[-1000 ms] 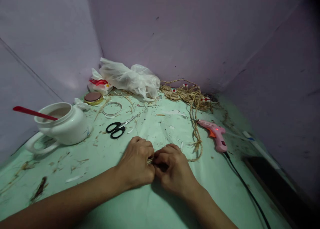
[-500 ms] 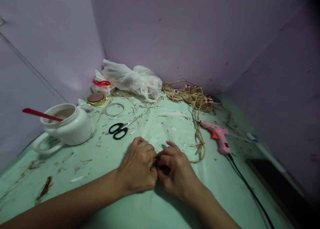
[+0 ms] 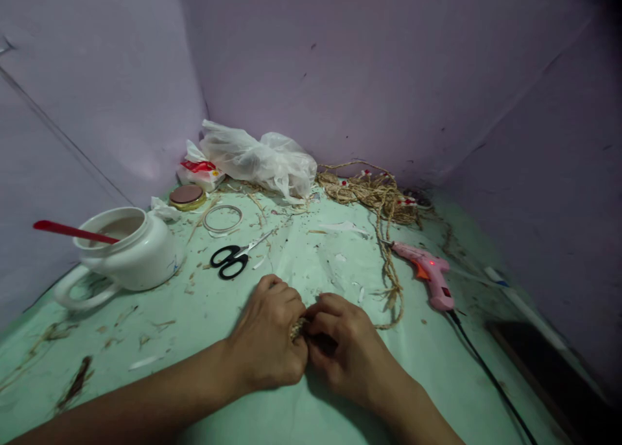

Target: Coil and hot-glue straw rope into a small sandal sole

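Observation:
My left hand (image 3: 275, 338) is closed around a small piece of braided straw-coloured rope (image 3: 297, 329), most of it hidden by the fingers. Against it, my right hand (image 3: 343, 341) pinches at the end of the same piece; its fingertips are partly hidden. From behind my right hand a strand of twisted rope (image 3: 399, 306) runs out and curves up to a tangled heap of rope (image 3: 359, 192) by the back wall. Black-handled scissors (image 3: 232, 260) lie beyond my left hand. To the right rests a pink glue gun (image 3: 430, 273) with a red light on.
A white mug-shaped pot (image 3: 146, 251) holding a red stick (image 3: 72, 230) stands at left. Behind are a round tin (image 3: 187, 195), a tape ring (image 3: 222, 218), a tissue pack (image 3: 201, 173) and a plastic bag (image 3: 267, 163). A dark flat object (image 3: 539, 367) lies right; fibre scraps litter the green tabletop.
The whole view has shifted slightly, so everything sits a little lower. My right hand's raised finger has curled down toward the rope piece; both hands stay together on it.

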The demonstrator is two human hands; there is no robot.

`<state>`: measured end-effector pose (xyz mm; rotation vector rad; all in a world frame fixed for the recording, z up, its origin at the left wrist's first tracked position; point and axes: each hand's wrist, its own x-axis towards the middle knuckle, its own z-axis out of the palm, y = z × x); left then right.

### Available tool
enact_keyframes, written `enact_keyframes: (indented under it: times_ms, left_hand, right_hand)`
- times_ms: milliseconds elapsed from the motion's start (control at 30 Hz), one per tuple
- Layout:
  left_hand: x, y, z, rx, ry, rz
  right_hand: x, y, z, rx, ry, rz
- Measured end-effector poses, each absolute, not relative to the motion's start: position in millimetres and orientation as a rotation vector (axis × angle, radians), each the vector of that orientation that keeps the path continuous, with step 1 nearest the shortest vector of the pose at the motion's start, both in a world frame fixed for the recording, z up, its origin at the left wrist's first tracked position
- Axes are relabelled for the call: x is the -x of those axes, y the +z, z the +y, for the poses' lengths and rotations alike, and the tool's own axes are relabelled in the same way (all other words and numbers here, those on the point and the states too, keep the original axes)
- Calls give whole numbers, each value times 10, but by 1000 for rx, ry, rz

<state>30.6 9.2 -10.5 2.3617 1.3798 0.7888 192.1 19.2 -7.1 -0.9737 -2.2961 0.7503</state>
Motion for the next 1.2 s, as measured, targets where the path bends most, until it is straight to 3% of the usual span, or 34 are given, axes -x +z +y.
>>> enact_keyframes:
  times_ms: [1200]
  left_hand:
    - [-322, -127, 111, -2343, 720, 1377]
  right_hand:
    - [-1889, -136, 199, 985, 661, -2217]
